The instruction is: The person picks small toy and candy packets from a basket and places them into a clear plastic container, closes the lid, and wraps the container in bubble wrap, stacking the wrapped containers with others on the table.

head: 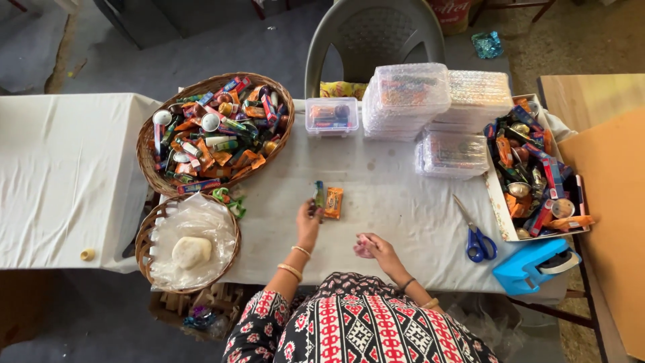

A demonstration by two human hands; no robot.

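Two wicker baskets (pixel 151 161), one pair of scissors (pixel 474 235), one chair (pixel 373 33).

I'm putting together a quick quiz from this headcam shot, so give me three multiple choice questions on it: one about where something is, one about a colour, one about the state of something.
1. Where do the scissors lie?
A. On the white cloth, right of the hands
B. In the big wicker basket
C. On the grey chair

2. What colour are the scissors' handles?
A. Red
B. Blue
C. Yellow

3. What is the left hand doing?
A. Lying flat and empty
B. Holding a small green packet upright
C. Gripping the tape dispenser

Answers:
1 A: they rest on the table between the right hand and the tray of items.
2 B: both handle loops are blue.
3 B: its fingers pinch the green packet beside an orange packet lying on the cloth.
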